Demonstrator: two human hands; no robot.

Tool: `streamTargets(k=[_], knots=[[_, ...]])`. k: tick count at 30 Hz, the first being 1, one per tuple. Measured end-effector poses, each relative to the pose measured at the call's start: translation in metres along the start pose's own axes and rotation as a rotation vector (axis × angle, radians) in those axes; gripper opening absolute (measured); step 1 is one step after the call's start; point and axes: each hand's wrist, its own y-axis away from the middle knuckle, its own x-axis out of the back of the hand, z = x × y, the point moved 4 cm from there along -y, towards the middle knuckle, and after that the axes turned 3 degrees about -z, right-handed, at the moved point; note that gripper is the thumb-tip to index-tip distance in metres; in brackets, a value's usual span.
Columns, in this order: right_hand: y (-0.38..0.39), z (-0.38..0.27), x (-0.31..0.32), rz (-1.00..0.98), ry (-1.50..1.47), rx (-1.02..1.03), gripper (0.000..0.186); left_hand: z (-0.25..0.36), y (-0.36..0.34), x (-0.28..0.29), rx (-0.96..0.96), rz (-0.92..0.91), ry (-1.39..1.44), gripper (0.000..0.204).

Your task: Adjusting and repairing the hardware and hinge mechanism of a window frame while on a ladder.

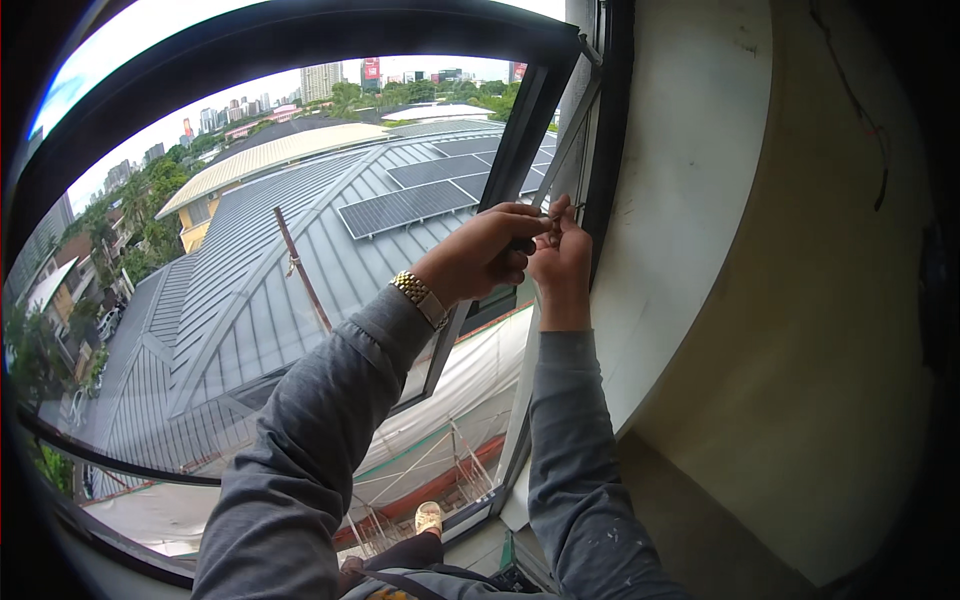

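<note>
Head view: a small dark tool (pixel 522 245) was held at the side of a tilted-open window.

Its dark end was wrapped by the curled fingers of the left hand (pixel 478 250), and most of it was hidden, so its kind could not be told. It was judged light, hard and stiff, easy to drop, and best held by that dark end. Close by, the fingertips of the right hand (pixel 563 265) were bunched near the window frame (pixel 608 120); whether anything was pinched there could not be told. Above the hands, a thin metal arm (pixel 572 127) was seen between the frame and the dark-edged window pane (pixel 508 150). Farther out, solar panels (pixel 410 208) were seen on a gray roof (pixel 240 290).
</note>
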Motion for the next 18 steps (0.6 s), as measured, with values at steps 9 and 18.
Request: streamTargets(k=[9,18], knots=[[-0.016,-0.009,0.011,-0.115,0.078,-0.024,0.025,0.001,-0.014,-0.002,0.072,-0.046,-0.069,0.038],[-0.026,-0.006,0.02,-0.182,-0.038,-0.008,0.027,0.017,-0.019,0.005,-0.327,0.058,-0.491,0.018]])
